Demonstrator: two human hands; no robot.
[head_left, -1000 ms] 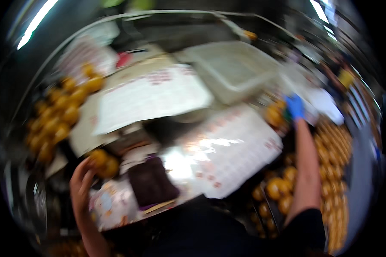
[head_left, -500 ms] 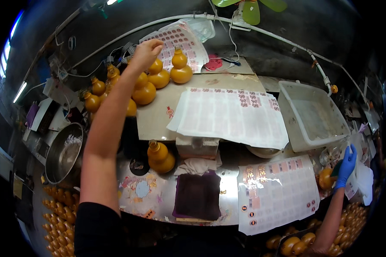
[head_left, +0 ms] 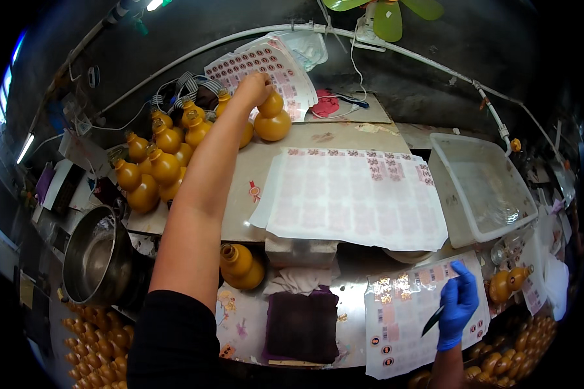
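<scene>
At the back of the table my left hand [head_left: 256, 89] is closed at the top of a glossy orange-brown bottle gourd [head_left: 272, 126], which stands upright. The hand covers the gourd's tip. My right hand [head_left: 459, 305], in a blue glove, holds a thin, dark, pointed tool [head_left: 433, 320] whose exact kind I cannot make out. It hovers above a sheet of stickers [head_left: 396, 330] with gold and dark round prints, at the front right. A larger stack of white sticker sheets [head_left: 350, 201] lies between the hands. Another gourd [head_left: 241, 267] leans near a folded dark cloth [head_left: 302, 326].
Several gourds [head_left: 165, 165] crowd the back left, partly behind my left arm. A metal pot [head_left: 91, 256] stands at left, a translucent plastic tub [head_left: 486, 194] at right. More sticker sheets [head_left: 259, 61] lie at the back. Piles of gourds [head_left: 97, 343] fill the lower corners.
My left hand has moved right from above the grouped gourds and down onto the rightmost one. My right hand has come left from beside the gourd at far right to over the sticker sheet.
</scene>
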